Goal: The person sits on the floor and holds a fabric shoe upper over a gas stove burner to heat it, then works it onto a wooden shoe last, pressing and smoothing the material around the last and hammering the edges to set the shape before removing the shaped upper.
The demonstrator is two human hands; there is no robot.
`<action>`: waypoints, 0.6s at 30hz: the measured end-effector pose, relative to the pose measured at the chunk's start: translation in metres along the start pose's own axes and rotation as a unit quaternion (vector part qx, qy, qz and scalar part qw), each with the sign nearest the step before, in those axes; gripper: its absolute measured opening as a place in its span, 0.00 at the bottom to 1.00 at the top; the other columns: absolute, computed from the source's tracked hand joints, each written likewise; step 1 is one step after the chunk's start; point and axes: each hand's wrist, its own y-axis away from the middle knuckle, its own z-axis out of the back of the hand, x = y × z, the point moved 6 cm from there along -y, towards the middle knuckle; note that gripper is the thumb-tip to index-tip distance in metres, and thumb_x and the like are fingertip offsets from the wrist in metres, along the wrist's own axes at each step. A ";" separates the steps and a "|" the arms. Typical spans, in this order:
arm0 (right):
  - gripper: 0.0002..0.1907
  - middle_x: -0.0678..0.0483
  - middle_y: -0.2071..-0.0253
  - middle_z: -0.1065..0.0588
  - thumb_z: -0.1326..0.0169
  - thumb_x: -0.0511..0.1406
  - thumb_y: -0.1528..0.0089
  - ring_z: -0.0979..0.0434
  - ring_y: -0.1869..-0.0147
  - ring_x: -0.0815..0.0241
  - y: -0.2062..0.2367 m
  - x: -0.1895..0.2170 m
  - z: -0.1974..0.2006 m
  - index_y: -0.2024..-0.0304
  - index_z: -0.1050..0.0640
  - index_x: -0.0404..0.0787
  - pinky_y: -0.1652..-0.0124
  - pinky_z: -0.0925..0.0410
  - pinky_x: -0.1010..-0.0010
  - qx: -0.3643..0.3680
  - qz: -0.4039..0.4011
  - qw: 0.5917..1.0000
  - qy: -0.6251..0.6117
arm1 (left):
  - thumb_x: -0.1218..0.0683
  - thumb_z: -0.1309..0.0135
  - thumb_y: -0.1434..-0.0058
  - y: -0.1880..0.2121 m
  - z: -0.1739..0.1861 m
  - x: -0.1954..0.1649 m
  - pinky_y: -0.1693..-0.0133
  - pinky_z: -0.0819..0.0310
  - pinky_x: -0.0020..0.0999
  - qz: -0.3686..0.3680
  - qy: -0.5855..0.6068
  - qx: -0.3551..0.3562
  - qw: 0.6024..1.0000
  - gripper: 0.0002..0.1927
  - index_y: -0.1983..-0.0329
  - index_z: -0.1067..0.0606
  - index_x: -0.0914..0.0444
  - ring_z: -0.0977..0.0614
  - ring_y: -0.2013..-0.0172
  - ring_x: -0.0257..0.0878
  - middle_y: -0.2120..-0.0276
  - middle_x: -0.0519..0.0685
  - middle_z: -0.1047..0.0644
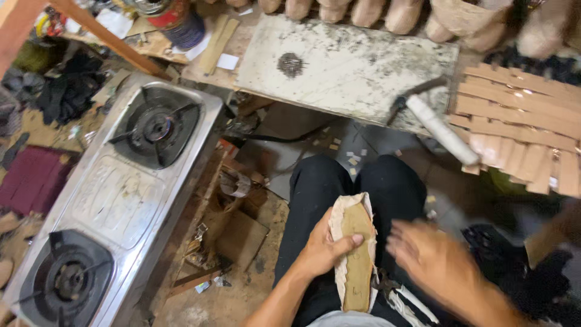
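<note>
My left hand (322, 247) grips a shoe form wrapped in pale leather with a tan insole (357, 254) facing up, held over my lap in black trousers. The thumb presses across the insole. My right hand (431, 259) is blurred, fingers spread, just right of the shoe and holding nothing. A tool with white handles (404, 301) lies on my lap below the shoe.
A two-burner steel gas stove (124, 200) stands at left. Ahead is a stained white slab (357, 69) with a hammer (434, 124) at its right edge. Tan leather strips (523, 124) lie stacked at right. Shoe forms (375, 12) line the back. Scraps litter the floor.
</note>
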 end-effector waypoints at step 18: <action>0.29 0.43 0.57 0.22 0.36 0.48 0.44 0.22 0.55 0.51 0.038 -0.126 -0.196 0.43 0.22 0.44 0.53 0.30 0.62 0.052 -0.403 0.914 0.021 | 0.48 0.41 0.42 0.014 0.143 -0.222 0.44 0.25 0.39 -0.199 -0.346 -0.210 0.893 0.33 0.34 0.31 0.62 0.19 0.47 0.42 0.47 0.51 0.21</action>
